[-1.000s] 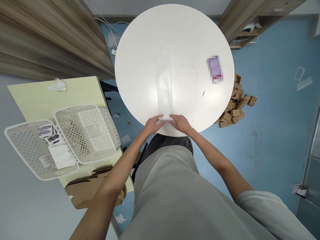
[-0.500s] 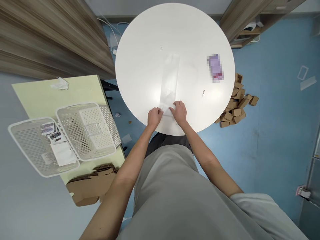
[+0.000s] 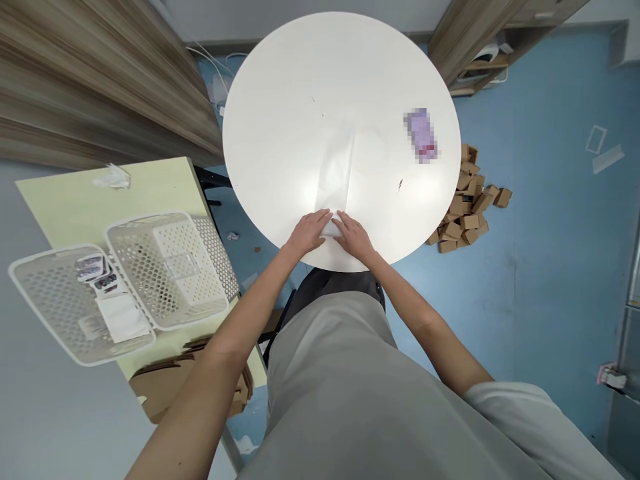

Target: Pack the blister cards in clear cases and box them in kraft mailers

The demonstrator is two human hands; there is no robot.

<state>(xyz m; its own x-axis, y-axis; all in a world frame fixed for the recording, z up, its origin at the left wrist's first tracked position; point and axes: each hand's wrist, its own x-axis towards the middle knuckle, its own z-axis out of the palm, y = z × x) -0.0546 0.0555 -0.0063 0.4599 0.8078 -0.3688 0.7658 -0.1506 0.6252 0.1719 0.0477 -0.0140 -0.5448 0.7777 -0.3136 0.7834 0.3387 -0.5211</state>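
A long, clear plastic sleeve (image 3: pixel 335 170) lies flat on the round white table (image 3: pixel 280 87), its near end close to the table's front edge. My left hand (image 3: pixel 310 232) rests on the left side of that near end, fingers stretched out toward the middle. From the other side my right hand (image 3: pixel 353 235) presses on it too, with fingers extended and the thumb pointing inward. The fingertips of both hands almost meet over the plastic. At the table's right lies a purple, blurred-out rectangular item (image 3: pixel 422 135), apart from both hands.
Left of me, a pale green table (image 3: pixel 160 183) bears two white perforated baskets (image 3: pixel 167 270) and folded cardboard (image 3: pixel 165 383). Crumpled white plastic (image 3: pixel 114 177) lies at its back. Many small brown boxes (image 3: pixel 467 207) are piled on the floor to the right.
Both hands have gone from pinching the sleeve's near end to lying flatter on it, fingers stretched and closer together. The view has shifted slightly.
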